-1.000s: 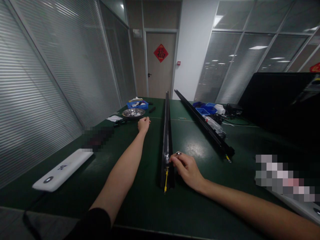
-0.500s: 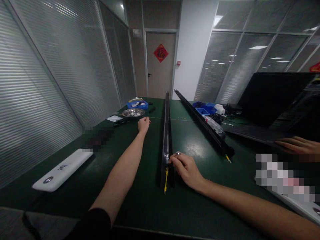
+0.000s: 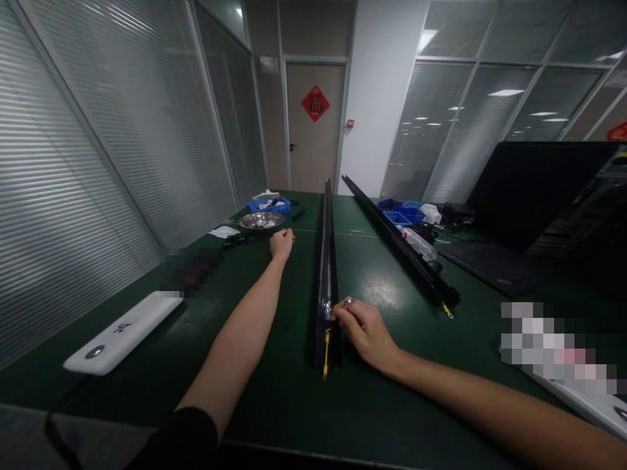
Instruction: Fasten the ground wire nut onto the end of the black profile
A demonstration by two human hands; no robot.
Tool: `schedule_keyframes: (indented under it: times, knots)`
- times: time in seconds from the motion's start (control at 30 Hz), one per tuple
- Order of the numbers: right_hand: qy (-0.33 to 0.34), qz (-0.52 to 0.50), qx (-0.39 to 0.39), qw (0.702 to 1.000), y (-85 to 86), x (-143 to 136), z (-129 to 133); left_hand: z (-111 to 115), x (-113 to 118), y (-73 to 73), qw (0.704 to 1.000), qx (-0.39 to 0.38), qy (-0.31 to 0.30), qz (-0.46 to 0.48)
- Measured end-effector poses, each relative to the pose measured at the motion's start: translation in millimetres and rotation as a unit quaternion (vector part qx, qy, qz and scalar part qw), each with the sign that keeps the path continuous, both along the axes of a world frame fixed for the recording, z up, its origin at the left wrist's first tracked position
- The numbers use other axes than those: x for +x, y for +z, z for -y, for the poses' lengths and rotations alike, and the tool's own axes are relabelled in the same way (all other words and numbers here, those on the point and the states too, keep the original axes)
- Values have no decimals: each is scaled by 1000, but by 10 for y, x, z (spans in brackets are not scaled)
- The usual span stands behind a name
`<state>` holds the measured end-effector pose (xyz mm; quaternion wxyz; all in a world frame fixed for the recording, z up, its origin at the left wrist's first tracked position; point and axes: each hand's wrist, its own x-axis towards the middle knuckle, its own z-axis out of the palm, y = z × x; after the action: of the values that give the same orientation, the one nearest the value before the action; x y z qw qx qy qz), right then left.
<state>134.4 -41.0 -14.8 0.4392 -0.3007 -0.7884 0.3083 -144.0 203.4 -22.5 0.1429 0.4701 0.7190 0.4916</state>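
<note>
Both sets of fingers look curled, grip unclear; the left hand (image 3: 282,246) is off the rail (image 3: 327,261); the right hand (image 3: 367,333) meets its edge, where a sideways nudge could skew it.

The middle rail (image 3: 326,261) looks smooth and glossy black, bright highlights running along it. The lead (image 3: 326,352) has a yellow, plastic-looking sleeve and a metal ring tip. The table (image 3: 274,398) is smooth, with a satin sheen. The bowl (image 3: 251,226) is shiny metal, the tray (image 3: 281,209) blue plastic, the bag (image 3: 417,243) clear, crinkled plastic, the door (image 3: 313,156) wood-like and matt.
</note>
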Motion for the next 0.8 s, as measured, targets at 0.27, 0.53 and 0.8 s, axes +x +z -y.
schedule_keyframes:
  times: [0.27,0.53,0.8]
  knots:
    - [-29,-21,-17,999,-10,-4,6,22,7,10,1000,-3,-2,0]
    - [-49,-15,-8,999,16,-15,21,-13,4,-17,1000,2,3,-6]
    - [-58,2,3,998,-12,-24,9,-14,3,-15,1000,-4,1,-15]
